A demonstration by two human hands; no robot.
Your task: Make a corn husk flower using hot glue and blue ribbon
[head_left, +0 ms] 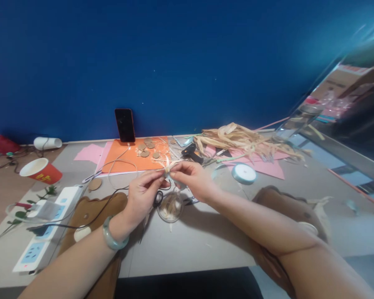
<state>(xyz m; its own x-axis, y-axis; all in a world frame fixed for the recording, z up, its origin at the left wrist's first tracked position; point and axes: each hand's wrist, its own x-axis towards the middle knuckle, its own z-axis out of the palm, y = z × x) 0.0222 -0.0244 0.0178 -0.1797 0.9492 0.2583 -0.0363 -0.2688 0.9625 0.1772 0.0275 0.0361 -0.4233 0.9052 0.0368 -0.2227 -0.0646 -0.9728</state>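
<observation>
My left hand (144, 192) and my right hand (191, 178) meet above the middle of the grey table (193, 245). Both pinch a small bundle of pale straw strips (168, 165) between fingertips, its ends sticking up. A jade-green bangle (112, 238) sits on my left wrist. Just below the hands stands a small clear glass bowl (170, 206) with straw scraps inside. Black scissors (158, 198) lie partly hidden beside the bowl.
A heap of straw strips (246, 142) lies on pink paper at the back right, next to a black glue gun (191, 153) and a ribbon roll (243, 173). An orange sheet (126, 160) carries cardboard discs. A phone (125, 124) leans on the blue wall. Left: a red cup (41, 170), a power strip (46, 226).
</observation>
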